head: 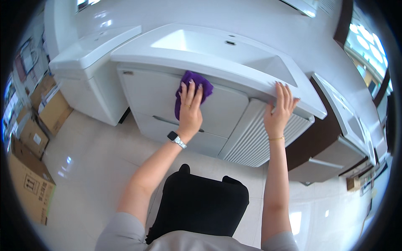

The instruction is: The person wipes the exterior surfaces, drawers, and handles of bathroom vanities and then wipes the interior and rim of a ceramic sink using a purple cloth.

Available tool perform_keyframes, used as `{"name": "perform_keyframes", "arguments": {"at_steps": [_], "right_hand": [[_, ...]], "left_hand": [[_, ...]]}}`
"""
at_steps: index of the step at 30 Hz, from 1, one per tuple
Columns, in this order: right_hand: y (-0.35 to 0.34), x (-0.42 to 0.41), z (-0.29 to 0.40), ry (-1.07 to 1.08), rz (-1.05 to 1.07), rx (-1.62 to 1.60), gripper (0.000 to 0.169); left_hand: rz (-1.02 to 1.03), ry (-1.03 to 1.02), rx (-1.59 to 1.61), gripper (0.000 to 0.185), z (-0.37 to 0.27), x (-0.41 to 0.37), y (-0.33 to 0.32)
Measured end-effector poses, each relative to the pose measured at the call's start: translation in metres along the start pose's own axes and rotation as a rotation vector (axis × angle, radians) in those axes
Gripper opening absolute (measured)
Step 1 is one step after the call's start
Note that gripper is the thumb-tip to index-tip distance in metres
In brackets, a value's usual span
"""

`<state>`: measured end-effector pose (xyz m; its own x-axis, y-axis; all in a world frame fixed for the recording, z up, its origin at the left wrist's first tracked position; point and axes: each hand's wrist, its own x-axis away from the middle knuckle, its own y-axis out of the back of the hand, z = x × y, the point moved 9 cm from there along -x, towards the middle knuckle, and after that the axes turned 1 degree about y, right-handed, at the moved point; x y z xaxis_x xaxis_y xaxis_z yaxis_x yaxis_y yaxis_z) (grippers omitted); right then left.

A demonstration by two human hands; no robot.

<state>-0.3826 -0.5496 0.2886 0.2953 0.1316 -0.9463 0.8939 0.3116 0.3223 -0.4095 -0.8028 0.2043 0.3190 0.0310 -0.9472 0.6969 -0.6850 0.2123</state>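
My left hand (191, 105) presses a purple cloth (201, 82) flat against the upper front panel (154, 91) of a white bathroom vanity cabinet, just below the overhanging basin. With fingers spread, my right hand (280, 108) rests on the front rim of the white washbasin (220, 67), near its right end, and holds nothing. Under that hand is a ribbed white door (251, 135). A long handle slot (163, 120) crosses the cabinet front below the cloth, partly hidden by my left wrist.
To the left stands a smaller white vanity (94, 91); beyond it are several cardboard boxes (34, 178) on the tiled floor (91, 169). At the right is a brown vanity (320, 135) with a white basin. A framed mirror (366, 47) hangs at upper right.
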Motion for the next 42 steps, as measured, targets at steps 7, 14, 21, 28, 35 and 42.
{"name": "perform_keyframes", "arguments": {"at_steps": [7,14,21,28,35,42], "right_hand": [[0.009,-0.003,0.001,-0.001,0.029,0.005,0.062],[0.014,-0.002,0.001,-0.016,0.012,0.006,0.062],[0.018,-0.003,-0.002,-0.036,-0.023,0.015,0.062],[0.019,0.004,0.001,-0.105,-0.117,-0.094,0.052],[0.023,0.071,0.038,-0.142,-0.092,-0.520,0.041],[-0.001,0.097,0.027,-0.319,0.120,-0.199,0.052]], "left_hand": [[0.348,-0.349,-0.001,0.056,-0.103,0.033,-0.098],[0.756,-0.630,0.043,0.052,-0.080,0.131,-0.120],[0.514,-0.330,-0.183,0.058,-0.033,0.079,-0.075],[0.330,-0.208,0.040,0.063,-0.090,0.017,-0.074],[0.318,-0.299,0.227,0.053,-0.142,0.025,-0.093],[0.491,-0.117,0.516,0.050,-0.141,0.050,-0.123]]}}
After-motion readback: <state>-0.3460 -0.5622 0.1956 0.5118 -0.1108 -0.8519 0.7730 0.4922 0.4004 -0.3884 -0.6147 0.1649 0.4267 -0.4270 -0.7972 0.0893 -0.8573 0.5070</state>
